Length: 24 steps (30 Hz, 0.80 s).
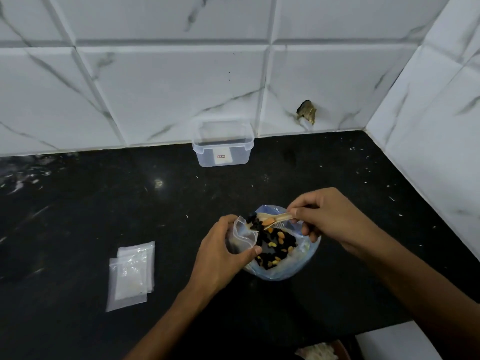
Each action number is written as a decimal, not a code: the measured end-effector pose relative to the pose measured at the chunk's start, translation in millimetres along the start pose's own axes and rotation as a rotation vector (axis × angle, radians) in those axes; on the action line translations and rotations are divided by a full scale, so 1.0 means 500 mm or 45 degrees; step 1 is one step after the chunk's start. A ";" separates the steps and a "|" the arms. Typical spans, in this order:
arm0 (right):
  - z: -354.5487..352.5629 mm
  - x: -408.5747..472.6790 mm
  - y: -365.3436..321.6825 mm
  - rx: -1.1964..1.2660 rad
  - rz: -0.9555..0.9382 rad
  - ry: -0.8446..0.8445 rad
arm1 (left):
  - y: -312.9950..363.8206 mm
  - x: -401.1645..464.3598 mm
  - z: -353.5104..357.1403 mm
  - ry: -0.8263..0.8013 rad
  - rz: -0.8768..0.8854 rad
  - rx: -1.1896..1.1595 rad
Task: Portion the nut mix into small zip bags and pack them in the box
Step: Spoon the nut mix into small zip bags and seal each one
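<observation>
Head view, near to far. At the bottom edge, the black counter's (78, 203) front lip, with a pale surface below at lower right and both forearms reaching in over it. Left of the arms, a small stack of empty zip bags (131, 275) lying flat, well apart from the hands, dark counter open all around it. At centre, left hand (220, 252) curled round a small zip bag (241, 236), thumb and fingers pinching its mouth open, tilted toward the spoon. Just beside it, touching or nearly so, the larger clear-blue bag of nut mix (291, 268) resting on the counter, mouth gaping, dark raisins and pale nuts showing inside. Right hand (327, 219) above that bag, fingers pinching the handle of a pale spoon (272, 219), its bowl loaded with mix and held at the small bag's mouth. Beyond the hands, a broad stretch of bare counter. At the back, a clear lidless plastic box (223, 149) standing against the tiled wall (155, 74), a white label on its front. To the right, the side wall closing the corner, scattered white specks on the counter near it.
</observation>
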State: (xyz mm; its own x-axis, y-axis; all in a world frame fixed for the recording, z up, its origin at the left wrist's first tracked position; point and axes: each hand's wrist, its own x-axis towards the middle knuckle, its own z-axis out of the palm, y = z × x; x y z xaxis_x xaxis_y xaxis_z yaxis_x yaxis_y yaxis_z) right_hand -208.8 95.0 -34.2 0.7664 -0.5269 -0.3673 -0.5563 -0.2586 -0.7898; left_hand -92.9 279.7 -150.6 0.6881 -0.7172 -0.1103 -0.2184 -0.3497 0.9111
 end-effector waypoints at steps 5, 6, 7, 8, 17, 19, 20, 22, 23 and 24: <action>0.061 -0.005 -0.031 -0.520 -0.206 0.077 | 0.001 -0.002 0.003 0.035 0.032 -0.006; 0.074 -0.007 -0.032 -0.624 -0.265 0.094 | 0.001 -0.003 0.004 0.038 0.035 -0.008; 0.089 -0.012 -0.033 -0.738 -0.343 0.117 | 0.002 -0.004 0.005 0.042 0.035 -0.011; 0.103 -0.014 -0.034 -0.850 -0.431 0.140 | 0.003 -0.005 0.005 0.045 0.034 -0.020; 0.093 -0.054 -0.080 -1.153 -0.618 -0.066 | 0.008 -0.009 0.000 0.044 -0.020 -0.118; 0.059 -0.050 -0.076 -0.972 -0.551 0.103 | 0.009 -0.012 -0.003 0.042 -0.039 -0.144; 0.041 -0.044 -0.071 -0.882 -0.495 0.172 | 0.011 -0.013 -0.004 0.033 -0.052 -0.163; 0.008 -0.023 -0.042 -0.752 -0.354 0.234 | 0.011 -0.014 -0.006 0.009 -0.077 -0.210; -0.001 -0.009 -0.020 -0.747 -0.280 0.224 | 0.011 -0.015 -0.006 -0.007 -0.087 -0.227; -0.003 0.006 0.008 -0.777 -0.210 0.199 | 0.011 -0.015 -0.006 -0.025 -0.095 -0.235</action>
State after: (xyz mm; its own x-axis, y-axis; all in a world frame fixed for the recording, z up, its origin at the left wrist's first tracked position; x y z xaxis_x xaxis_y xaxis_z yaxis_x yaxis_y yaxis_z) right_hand -209.0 91.2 -37.9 0.8271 -0.5409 -0.1529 -0.5532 -0.7351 -0.3918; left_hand -97.4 285.1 -143.6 0.6837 -0.7055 -0.1866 -0.0353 -0.2874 0.9572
